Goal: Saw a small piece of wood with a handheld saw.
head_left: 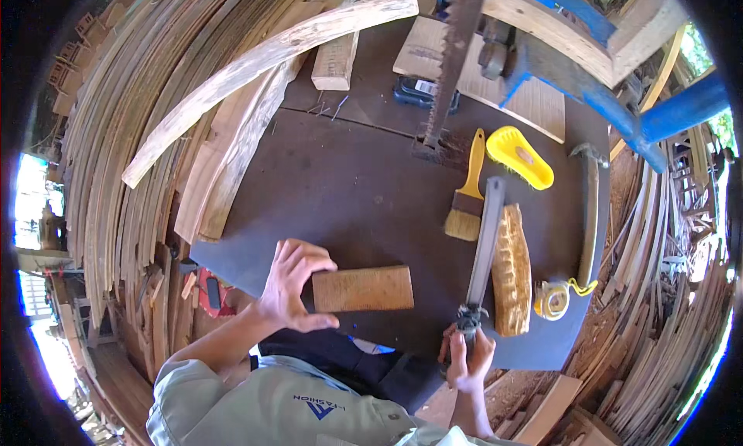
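One dark box, file in right fingers

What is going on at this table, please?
The person's right hand holds a flat grey metal tool, perhaps a file, over the dark table. The left hand is spread around the left end of a wooden block; whether it touches is hard to tell. A notched wooden piece lies just right of the tool, with a yellow tape measure beside it.

Saw blade partly off-pic @ top
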### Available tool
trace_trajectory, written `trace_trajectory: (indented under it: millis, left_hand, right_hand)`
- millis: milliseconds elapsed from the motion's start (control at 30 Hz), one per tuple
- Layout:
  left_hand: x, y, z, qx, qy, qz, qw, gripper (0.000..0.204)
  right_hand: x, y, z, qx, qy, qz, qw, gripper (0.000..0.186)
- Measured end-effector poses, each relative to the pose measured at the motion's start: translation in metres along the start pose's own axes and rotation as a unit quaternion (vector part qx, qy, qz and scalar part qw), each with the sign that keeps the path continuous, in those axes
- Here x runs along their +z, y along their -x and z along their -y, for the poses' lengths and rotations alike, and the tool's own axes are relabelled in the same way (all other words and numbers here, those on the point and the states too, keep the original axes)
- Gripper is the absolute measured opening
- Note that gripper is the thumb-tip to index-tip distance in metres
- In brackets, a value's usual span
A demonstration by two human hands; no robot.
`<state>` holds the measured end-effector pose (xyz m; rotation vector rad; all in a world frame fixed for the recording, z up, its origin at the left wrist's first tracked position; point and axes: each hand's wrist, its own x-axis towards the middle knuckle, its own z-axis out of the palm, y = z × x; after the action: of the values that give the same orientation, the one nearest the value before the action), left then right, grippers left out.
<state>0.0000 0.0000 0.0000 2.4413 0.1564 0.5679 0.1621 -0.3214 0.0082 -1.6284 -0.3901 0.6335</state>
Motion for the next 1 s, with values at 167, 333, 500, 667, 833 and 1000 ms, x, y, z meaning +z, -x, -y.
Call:
trace_trajectory:
  millis: [167,333,500,667,833,1000]
  left_hand:
    - [-0.008,-0.01,-0.021,0.003,-0.005,0.034,0.999,0.079]
    - [-0.008,-0.022,-0.017,0.038,-0.03,0.033,0.998,0.079]
    - [-0.006,-0.02,-0.025,0.067,-0.038,-0.008,0.997,0.07]
    - [0.003,-0.017,-0.023,0.108,-0.052,-0.081,0.99,0.056]
    - [0.017,-0.013,-0.013,0.095,-0.062,-0.123,0.986,0.05]
    - [0.022,-0.014,-0.005,0.123,-0.1,-0.134,0.978,0.051]
  right_hand:
    - [-0.007,0.004,0.017,0.001,0.005,-0.032,0.999,0.023]
    - [-0.003,-0.002,0.011,-0.005,0.004,-0.058,0.998,0.022]
    - [-0.002,-0.011,0.015,-0.04,-0.025,-0.042,0.998,0.024]
    - [0.003,-0.012,0.011,-0.082,0.005,-0.042,0.996,0.027]
    - [-0.003,-0.013,0.008,-0.094,0.048,-0.042,0.993,0.036]
    - [-0.002,-0.021,0.007,-0.127,0.054,-0.055,0.989,0.043]
